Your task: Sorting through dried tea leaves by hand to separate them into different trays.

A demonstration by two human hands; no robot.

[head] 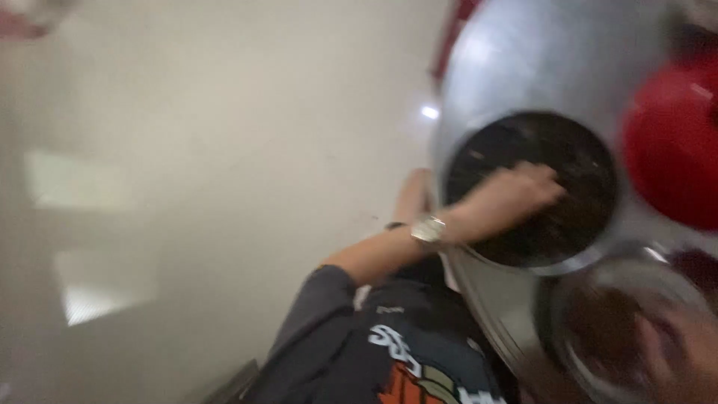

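As a co-worker's hand (523, 191) digs into the dark-filled steel bowl (580, 262), the wearer's blurred hand (677, 352) shows lower right, grip impossible to tell.

right hand (677, 353) sits low in the corner (heavily blurred), fingers' pose unreadable.

No packages, labels, signs or screens show in this blurred view.

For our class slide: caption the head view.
Blurred view: a hand with a wristwatch reaches into a dark round pan on a metal surface.
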